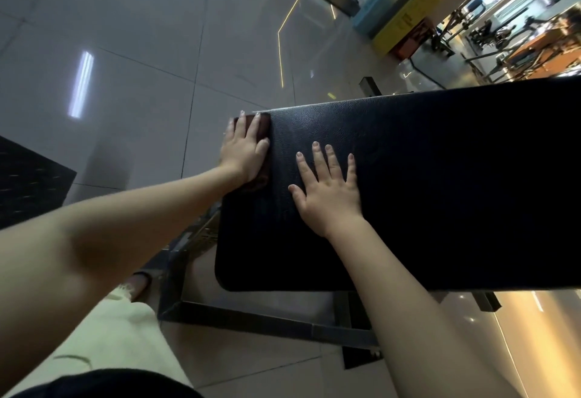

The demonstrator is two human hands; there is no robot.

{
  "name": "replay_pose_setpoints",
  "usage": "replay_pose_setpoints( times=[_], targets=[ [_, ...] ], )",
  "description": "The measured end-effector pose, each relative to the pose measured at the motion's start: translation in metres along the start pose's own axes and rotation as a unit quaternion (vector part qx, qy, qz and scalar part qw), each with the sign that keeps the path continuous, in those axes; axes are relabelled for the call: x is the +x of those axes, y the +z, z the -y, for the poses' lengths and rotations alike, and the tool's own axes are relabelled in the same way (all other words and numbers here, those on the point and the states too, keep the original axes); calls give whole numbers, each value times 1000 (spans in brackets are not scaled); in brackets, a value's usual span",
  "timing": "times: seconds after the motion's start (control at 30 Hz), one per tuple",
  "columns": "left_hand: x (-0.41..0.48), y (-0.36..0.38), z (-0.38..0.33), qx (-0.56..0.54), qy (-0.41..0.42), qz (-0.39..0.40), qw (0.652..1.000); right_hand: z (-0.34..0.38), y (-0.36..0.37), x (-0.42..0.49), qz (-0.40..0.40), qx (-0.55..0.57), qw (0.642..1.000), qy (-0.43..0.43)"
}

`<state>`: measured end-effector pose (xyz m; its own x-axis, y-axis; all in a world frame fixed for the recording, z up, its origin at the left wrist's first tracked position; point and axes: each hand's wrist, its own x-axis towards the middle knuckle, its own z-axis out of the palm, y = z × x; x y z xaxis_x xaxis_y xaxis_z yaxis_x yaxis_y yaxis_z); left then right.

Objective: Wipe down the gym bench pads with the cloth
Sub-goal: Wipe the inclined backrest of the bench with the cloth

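Note:
A black padded gym bench pad (440, 183) fills the middle and right of the head view. A dark brown cloth (262, 125) lies at the pad's left end, mostly hidden under my left hand (243, 149), which presses flat on it with straight fingers. My right hand (328, 190) rests flat on the pad with fingers spread, a little to the right of the cloth and apart from it.
The bench's dark metal frame (251, 316) runs under the pad onto the glossy grey tiled floor (141, 51). A black rubber mat (28, 180) lies at the left. Gym machines (518, 36) and a yellow sign (412, 14) stand at the far right. My leg and shoe (138, 284) are beside the frame.

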<state>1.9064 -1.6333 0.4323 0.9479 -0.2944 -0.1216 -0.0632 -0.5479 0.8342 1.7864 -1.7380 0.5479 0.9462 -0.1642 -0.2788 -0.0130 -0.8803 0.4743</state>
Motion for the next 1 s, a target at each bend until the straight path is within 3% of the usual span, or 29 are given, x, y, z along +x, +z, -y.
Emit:
replay_pose_setpoints(
  times=[0.1, 0.27, 0.47, 0.6, 0.73, 0.8, 0.9, 1.0],
  targets=[
    [-69, 9, 4, -11, 22, -20, 999, 2, 3, -9, -4, 7, 1000, -4],
    [-193, 35, 17, 9, 134, -33, 990, 2, 10, -21, -10, 6, 1000, -11],
    [-108, 18, 34, 50, 303, 18, 951, 6, 14, -28, -30, 36, 999, -24],
    [-50, 3, 34, 63, 258, 13, 964, 4, 10, -31, -9, 7, 1000, -17],
    [-12, -1, 24, 10, 50, 4, 999, 4, 6, -34, 3, 4, 1000, -22],
    [-18, 2, 19, -6, -4, -8, 1000, 3, 4, -37, 8, 9, 1000, -23],
    [-64, 7, 18, 2, 7, -8, 1000, 1, 5, -44, 4, 25, 999, -28],
    [-140, 17, 11, 47, 99, 3, 994, -1, 5, -46, 0, 39, 999, -32]
  ],
)
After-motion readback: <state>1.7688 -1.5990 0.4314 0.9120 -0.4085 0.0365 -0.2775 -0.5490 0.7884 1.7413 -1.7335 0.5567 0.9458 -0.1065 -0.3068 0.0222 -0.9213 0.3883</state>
